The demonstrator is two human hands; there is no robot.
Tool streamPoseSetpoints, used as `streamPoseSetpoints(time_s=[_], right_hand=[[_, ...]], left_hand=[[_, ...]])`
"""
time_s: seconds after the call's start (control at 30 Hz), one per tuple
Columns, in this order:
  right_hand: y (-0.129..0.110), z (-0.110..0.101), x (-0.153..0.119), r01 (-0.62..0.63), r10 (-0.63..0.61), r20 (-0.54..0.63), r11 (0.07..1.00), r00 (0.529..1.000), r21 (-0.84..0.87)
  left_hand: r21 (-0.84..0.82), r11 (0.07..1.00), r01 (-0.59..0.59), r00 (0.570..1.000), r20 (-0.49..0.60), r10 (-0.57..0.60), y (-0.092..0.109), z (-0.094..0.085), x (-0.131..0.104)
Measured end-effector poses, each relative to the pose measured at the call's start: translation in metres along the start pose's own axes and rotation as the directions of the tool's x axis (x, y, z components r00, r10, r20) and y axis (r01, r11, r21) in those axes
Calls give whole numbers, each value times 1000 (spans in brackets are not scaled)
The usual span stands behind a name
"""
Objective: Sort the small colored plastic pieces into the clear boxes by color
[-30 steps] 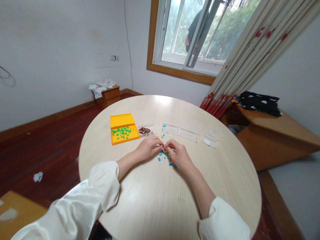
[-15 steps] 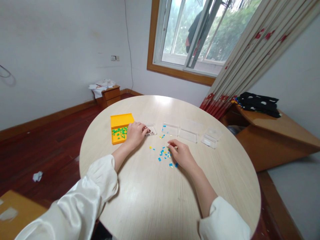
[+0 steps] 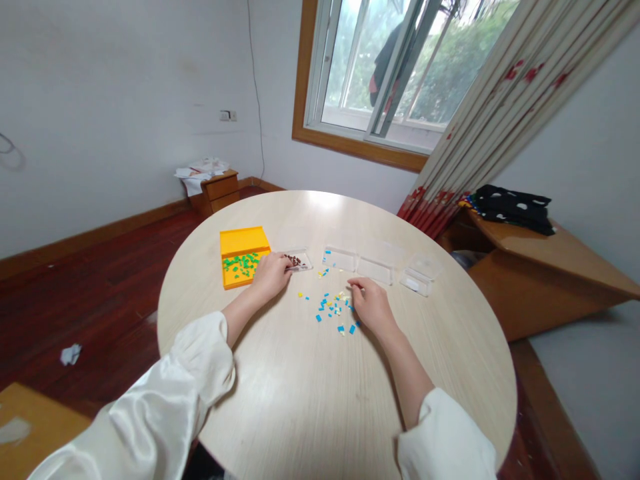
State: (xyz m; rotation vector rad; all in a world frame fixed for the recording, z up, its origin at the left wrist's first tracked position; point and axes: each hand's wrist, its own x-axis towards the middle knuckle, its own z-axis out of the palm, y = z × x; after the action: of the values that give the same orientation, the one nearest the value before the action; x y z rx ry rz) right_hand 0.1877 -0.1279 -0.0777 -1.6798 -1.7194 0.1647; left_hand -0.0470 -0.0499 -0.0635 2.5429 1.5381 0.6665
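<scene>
Loose bricks (image 3: 319, 319) in blue, yellow and cream lay scattered on the worktop (image 3: 300, 387) at the frame's centre. Just right of them was the right hand (image 3: 373, 307), its fingers curled, their grip too small to tell. Left of centre, the left hand (image 3: 271, 277) was at a clear tray (image 3: 306, 261) of brown pieces (image 3: 295, 261); whether its fingers were clamped could not be told.

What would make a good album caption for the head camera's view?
Left hand at a clear tray of brown pieces, right hand beside scattered blue and yellow pieces, on a round table.
</scene>
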Motion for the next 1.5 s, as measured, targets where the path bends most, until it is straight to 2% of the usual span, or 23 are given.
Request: streamPoseSetpoints(time_s=[0.27, 0.43, 0.6, 0.73, 0.83, 0.93, 1.07, 1.2, 1.4, 1.5], right_hand=[[1, 2, 0, 0, 0, -9, 1000, 1000, 9], [1, 4, -1, 19, -19, 32, 1000, 999, -7], [2, 9, -4, 52, -51, 56, 998, 997, -22], [0, 10, -4, 96, -91, 82, 993, 993, -66], [-2, 12, -1, 129, -118, 94, 984, 989, -121], [-1, 16, 7, 166, -152, 88, 970, 984, -176], [1, 23, 16, 186, -171, 84, 953, 982, -237], [-3, 24, 17, 190, -154, 143, 942, 978, -278], [-18, 18, 12, 226, -196, 216, 966, 957, -127], [-23, 16, 10, 249, -229, 236, 966, 945, -61]], left_hand=[[12, 999, 53, 998, 18, -54, -14, -1, 4], [11, 994, 111, 993, 24, -111, -23, -5, 5], [-13, 985, 174, 985, 2, -174, -33, -7, 6], [0, 988, 153, 987, -44, -153, -35, -5, 7], [-33, 994, 108, 984, -139, -112, -26, -4, 5], [-108, 994, -9, 984, -180, -11, -10, 1, 3], [-165, 974, -154, 985, -108, 137, 14, 13, 1], [-156, 960, -230, 973, -27, 229, 28, 19, 1], [-145, 934, -326, 938, 71, 339, 34, 16, -4], [-157, 928, -338, 936, 48, 349, 32, 14, -6]])
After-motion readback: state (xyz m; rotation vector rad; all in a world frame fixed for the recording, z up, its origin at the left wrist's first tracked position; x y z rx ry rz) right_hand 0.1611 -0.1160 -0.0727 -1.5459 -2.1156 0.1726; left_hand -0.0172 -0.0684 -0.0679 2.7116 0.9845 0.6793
